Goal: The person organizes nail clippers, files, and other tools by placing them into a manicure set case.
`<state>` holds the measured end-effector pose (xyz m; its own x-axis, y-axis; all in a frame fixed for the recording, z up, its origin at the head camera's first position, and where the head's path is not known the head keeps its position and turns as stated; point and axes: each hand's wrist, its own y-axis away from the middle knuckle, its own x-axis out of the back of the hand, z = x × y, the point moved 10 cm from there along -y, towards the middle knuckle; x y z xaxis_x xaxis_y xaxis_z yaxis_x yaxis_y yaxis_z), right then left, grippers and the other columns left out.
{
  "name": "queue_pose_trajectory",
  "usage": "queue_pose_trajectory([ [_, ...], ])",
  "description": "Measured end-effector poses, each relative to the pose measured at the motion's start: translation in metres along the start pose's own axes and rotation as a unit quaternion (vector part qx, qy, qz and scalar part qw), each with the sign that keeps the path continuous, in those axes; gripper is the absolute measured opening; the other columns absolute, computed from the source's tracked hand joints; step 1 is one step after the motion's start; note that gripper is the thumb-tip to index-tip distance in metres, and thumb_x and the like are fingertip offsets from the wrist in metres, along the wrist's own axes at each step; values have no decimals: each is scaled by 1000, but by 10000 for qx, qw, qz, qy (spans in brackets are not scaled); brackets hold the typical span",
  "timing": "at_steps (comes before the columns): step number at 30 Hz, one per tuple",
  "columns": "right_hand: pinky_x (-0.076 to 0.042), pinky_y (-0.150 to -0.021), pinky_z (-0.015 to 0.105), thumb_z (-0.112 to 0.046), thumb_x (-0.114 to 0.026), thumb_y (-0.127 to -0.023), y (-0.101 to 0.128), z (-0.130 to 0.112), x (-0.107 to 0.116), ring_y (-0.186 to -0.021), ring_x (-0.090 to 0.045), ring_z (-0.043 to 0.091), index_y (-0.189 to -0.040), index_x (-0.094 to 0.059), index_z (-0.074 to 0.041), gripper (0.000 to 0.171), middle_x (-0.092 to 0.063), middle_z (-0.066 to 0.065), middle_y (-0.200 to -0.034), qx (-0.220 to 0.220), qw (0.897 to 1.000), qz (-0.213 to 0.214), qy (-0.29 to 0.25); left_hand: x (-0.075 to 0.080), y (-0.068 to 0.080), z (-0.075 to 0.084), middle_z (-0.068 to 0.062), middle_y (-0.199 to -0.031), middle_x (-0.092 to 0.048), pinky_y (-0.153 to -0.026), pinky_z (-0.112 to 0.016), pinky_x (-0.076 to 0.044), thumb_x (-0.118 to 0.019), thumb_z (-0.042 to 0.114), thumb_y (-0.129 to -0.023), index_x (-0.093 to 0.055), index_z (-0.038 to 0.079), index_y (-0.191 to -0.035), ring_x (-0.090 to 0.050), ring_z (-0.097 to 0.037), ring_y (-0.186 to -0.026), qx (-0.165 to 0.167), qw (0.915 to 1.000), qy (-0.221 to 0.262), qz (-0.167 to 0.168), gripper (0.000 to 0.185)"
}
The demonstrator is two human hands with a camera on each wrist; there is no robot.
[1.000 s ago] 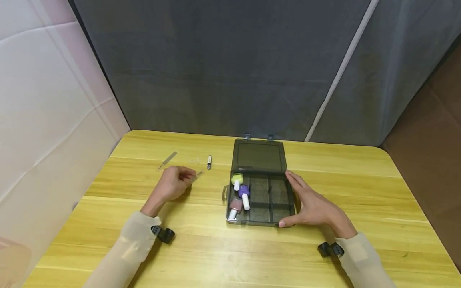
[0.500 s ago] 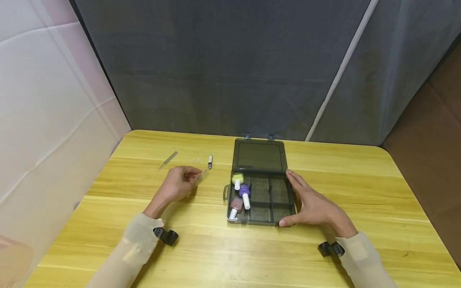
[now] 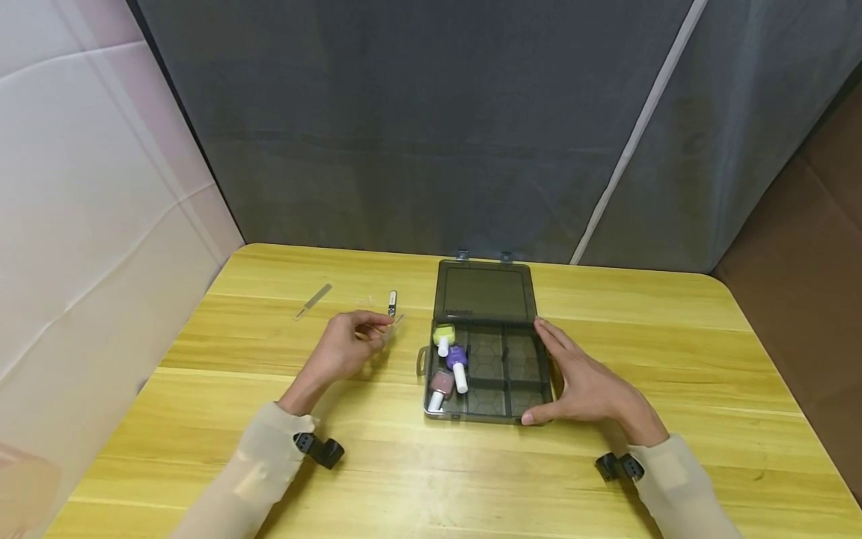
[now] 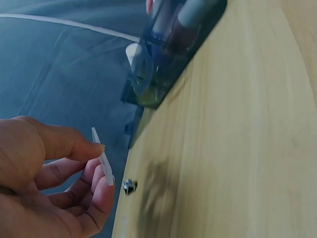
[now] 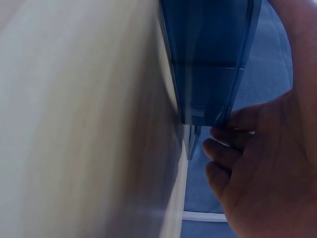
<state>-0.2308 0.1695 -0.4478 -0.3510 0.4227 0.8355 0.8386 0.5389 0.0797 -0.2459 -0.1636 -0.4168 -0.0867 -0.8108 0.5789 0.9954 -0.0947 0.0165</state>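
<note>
Your left hand pinches a thin clear stick between thumb and fingertips and holds it just above the table, a little left of the open box. Your right hand lies flat-fingered along the box's right wall, thumb at its near right corner, steadying it rather than gripping it.

By the look of it, the packing is partly done: three nail polish bottles, yellow-green, purple and pink, lie in the box's left compartments, while the middle and right ones look empty. Left out, toward the table's far left, are a nail clipper and a nail file, with the stick not yet in.

The table is yellow wood with rounded corners. A dark grey curtain hangs behind it, and a pale padded wall runs along its left edge.
</note>
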Motion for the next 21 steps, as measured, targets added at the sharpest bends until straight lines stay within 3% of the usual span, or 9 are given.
queue_pose_trajectory([
  [21,-38,-117,60,-86,-77,-58,2,-8,6,-160,-16,34,-167,-9,-15,147,-5,5,-175,143,9990,126,396,-18,-3,30,-13,-100,-70,-68,-25,-51,-66,-4,-92,-74,7,-122,-63,-23,-90,56,9987,476,-191,33],
])
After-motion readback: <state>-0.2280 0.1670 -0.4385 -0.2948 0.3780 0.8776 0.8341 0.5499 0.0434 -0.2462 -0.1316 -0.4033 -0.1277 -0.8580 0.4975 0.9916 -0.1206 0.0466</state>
